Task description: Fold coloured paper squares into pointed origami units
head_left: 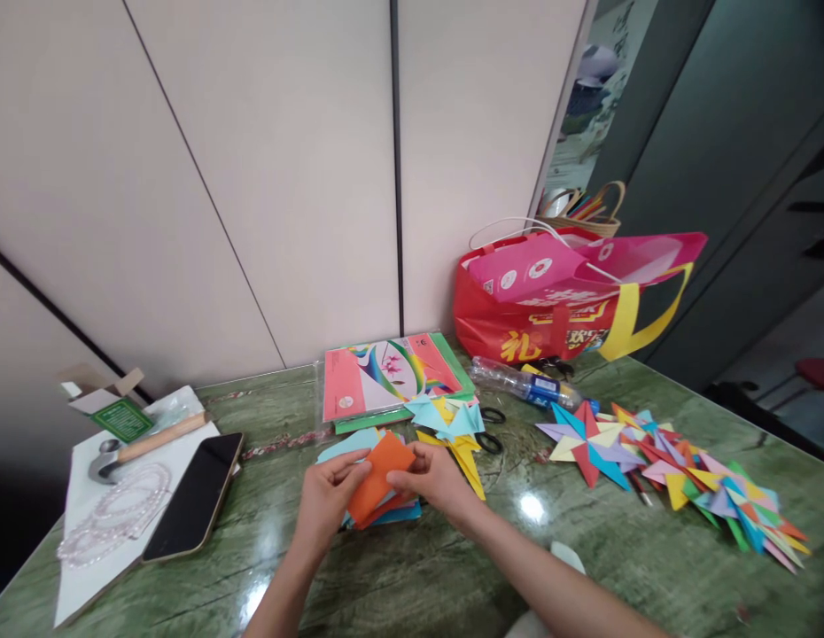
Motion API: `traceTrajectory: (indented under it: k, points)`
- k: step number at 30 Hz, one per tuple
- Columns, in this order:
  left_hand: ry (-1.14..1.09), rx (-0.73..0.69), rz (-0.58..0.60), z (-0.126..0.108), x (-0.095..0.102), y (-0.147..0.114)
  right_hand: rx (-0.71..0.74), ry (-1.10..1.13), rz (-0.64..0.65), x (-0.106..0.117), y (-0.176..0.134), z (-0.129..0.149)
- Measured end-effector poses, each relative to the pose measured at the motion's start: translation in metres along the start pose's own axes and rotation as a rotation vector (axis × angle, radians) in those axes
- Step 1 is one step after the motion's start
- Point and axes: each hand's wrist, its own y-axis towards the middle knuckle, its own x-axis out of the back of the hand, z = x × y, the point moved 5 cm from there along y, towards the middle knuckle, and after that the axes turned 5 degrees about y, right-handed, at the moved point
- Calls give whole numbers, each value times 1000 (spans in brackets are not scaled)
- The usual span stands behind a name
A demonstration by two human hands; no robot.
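I have the left hand (327, 494) and the right hand (431, 478) both pinched on one orange paper (380, 478), left fingers at its left edge, right thumb across its face near the right edge. It sits between them, tilted, just above a loose pile of coloured sheets (409, 511) on the tabletop (266, 483). I read the step as folding or creasing this piece; the paper stars (588, 443) off to the right suggest it. The next move, I'd judge, calls for lining up the edges and holding them there while a thumb presses the crease.

I can't make out the fingers behind the paper, nor how many layers it has. Hands and paper cover much of the pile. The scissors (500, 446) show only their handles by some folded pieces (462, 424), and my right forearm partly hides a pale object (569, 556) I can't identify.
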Motion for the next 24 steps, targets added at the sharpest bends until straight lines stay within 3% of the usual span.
traceTrajectory:
  k: [10,24]
  points:
    - [-42,-35,-42,-5,-4,-7,-35,-17,173,-13,-4,-8]
    - [-152,-11,-109,-1,-11,-11,-64,-118,81,-8,2,-13]
